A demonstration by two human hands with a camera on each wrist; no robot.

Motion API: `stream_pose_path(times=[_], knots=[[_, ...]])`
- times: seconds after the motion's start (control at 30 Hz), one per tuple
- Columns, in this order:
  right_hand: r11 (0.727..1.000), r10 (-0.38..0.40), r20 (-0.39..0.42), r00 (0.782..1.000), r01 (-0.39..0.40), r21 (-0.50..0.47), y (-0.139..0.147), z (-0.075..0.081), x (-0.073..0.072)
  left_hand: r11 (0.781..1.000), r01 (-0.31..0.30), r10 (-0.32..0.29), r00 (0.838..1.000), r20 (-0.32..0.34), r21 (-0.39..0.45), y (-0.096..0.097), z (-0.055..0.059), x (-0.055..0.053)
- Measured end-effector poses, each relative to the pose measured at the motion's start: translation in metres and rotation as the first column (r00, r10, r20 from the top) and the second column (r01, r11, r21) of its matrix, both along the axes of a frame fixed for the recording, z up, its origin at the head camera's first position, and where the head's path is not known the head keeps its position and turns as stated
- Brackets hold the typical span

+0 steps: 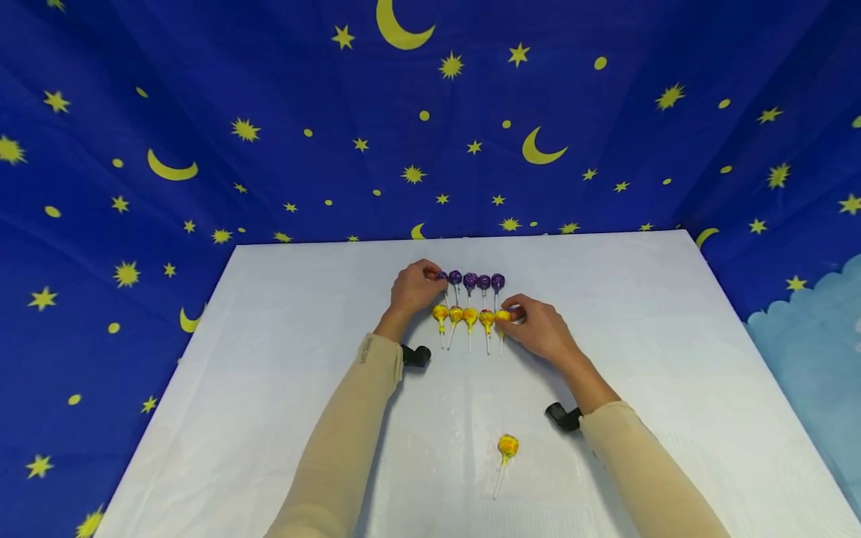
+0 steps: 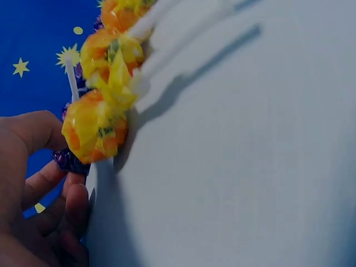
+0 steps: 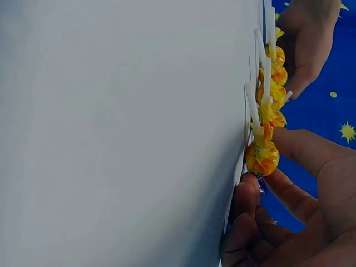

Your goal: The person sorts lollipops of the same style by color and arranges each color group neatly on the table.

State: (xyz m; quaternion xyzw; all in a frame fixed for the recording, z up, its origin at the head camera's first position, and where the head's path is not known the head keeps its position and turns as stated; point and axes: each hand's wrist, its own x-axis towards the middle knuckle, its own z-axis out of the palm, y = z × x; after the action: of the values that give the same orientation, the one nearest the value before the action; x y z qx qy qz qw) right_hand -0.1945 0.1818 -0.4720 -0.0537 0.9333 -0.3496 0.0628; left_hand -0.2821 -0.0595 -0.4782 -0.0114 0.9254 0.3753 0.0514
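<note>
Several purple-wrapped lollipops (image 1: 470,281) lie in a row, with a row of yellow lollipops (image 1: 470,318) just in front, sticks toward the person. My left hand (image 1: 413,288) pinches the head of the leftmost purple lollipop (image 2: 71,161), partly hidden behind a yellow one (image 2: 95,127) in the left wrist view. At the right end of the front row, my right hand (image 1: 539,329) holds the head of a yellow lollipop (image 3: 262,158) between thumb and fingers. One more yellow lollipop (image 1: 508,447) lies by itself nearer the person, its stick slanting down to the left.
A white-covered table (image 1: 282,314) carries everything. Behind it and at the sides hangs a blue cloth (image 1: 282,82) with yellow moons and stars. Black wrist cameras stick out from the left sleeve (image 1: 363,403) and the right sleeve (image 1: 639,456).
</note>
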Motion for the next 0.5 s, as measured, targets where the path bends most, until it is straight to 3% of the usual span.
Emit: stream_pose_path(times=[0.27, 0.5], knots=[[0.999, 0.005, -0.012, 1.0, -0.005, 0.048, -0.001, 0.004, 0.01, 1.0, 0.005, -0.005, 1.0, -0.012, -0.026, -0.001, -0.003, 0.001], [1.0, 0.024, 0.001, 1.0, -0.024, 0.016, -0.005, 0.006, 0.021, 1.0, 0.015, -0.015, 1.0, -0.016, -0.021, -0.002, -0.001, 0.003]])
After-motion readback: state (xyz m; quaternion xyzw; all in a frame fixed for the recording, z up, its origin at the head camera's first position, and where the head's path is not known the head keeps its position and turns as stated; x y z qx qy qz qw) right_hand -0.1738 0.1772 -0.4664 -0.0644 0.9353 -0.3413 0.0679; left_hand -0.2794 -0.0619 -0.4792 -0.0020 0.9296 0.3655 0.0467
